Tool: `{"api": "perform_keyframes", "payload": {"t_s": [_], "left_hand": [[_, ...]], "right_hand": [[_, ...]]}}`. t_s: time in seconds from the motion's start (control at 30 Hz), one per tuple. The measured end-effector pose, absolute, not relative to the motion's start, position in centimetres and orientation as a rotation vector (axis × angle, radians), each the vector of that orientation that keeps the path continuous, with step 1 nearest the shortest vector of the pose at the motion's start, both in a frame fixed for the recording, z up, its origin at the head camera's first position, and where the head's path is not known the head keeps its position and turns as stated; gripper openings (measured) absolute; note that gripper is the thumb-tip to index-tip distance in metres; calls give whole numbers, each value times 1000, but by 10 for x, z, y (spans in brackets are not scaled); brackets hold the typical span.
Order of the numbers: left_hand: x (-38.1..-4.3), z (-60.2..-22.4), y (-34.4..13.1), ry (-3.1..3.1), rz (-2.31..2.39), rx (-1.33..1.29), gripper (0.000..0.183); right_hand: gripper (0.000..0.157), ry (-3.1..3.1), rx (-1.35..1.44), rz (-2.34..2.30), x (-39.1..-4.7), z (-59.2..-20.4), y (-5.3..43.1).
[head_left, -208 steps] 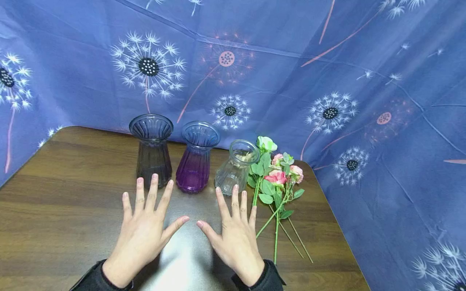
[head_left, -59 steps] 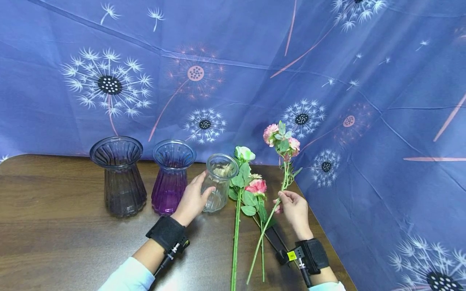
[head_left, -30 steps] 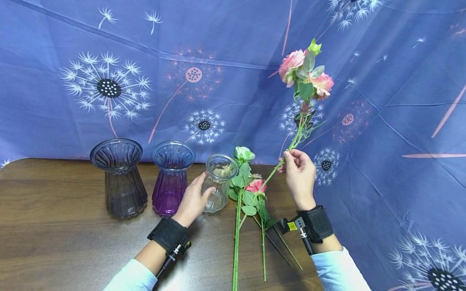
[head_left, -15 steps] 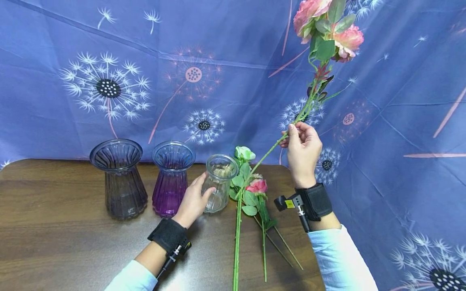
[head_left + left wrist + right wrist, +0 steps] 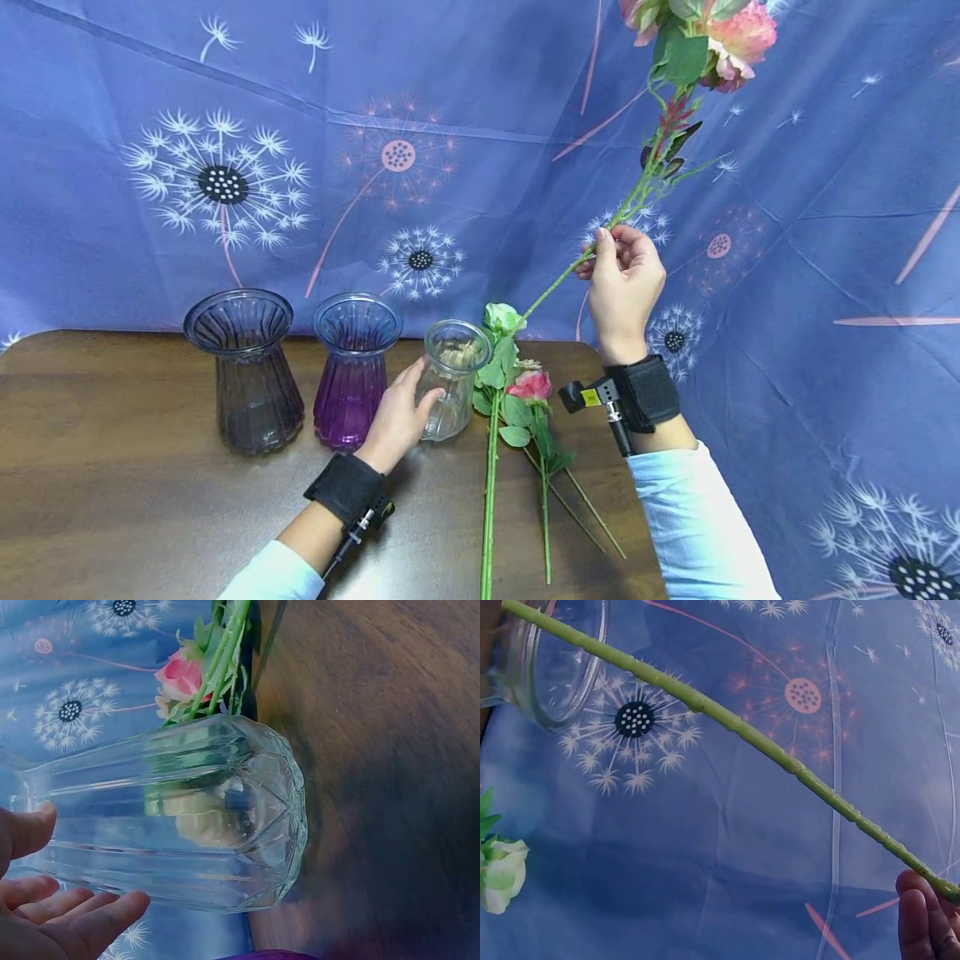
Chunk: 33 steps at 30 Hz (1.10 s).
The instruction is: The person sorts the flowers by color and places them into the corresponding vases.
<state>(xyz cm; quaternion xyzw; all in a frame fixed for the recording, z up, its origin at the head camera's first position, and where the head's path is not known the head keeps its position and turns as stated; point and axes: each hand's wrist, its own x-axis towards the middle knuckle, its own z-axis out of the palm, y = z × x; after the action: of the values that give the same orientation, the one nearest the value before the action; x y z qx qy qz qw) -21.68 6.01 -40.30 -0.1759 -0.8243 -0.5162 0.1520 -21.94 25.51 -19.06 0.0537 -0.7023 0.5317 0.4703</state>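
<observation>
My left hand point(image 5: 397, 421) is round the left side of the clear glass vase point(image 5: 448, 412), thumb in front. In the left wrist view its thumb point(image 5: 34, 829) and fingers lie on either side of the vase near its neck. My right hand point(image 5: 626, 287) pinches the green stem of a pink flower point(image 5: 738, 42), raised high at the right, its top cut off by the frame. The stem point(image 5: 727, 716) slants down left, and its lower end overlaps the clear vase's rim point(image 5: 592, 682) in the right wrist view.
A purple vase point(image 5: 348, 404) and a dark grey vase point(image 5: 258, 404) stand left of the clear one. On the table point(image 5: 112, 467) at right lie a white-green rose point(image 5: 502, 318), a deep pink rose point(image 5: 531, 385) and several stems. A blue dandelion-print cloth point(image 5: 480, 200) hangs behind.
At first both hands were spread over the table. Later my left hand came to the clear vase and stays there. My right hand has lifted the pink flower up from beside the other flowers.
</observation>
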Motion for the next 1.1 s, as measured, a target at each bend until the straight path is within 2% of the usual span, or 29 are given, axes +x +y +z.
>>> {"api": "perform_keyframes", "payload": {"t_s": [0.17,0.47,1.1], "left_hand": [[-216,-404,60,-2360,-1473,-510,55],[-215,-404,60,-2350,-1476,-519,54],[-214,-405,59,-2344,-1463,-518,55]], "right_hand": [[11,-1722,170,1281,-220,-187,250],[6,-1704,181,1266,-225,-181,247],[8,-1721,154,1329,-234,-195,238]]}}
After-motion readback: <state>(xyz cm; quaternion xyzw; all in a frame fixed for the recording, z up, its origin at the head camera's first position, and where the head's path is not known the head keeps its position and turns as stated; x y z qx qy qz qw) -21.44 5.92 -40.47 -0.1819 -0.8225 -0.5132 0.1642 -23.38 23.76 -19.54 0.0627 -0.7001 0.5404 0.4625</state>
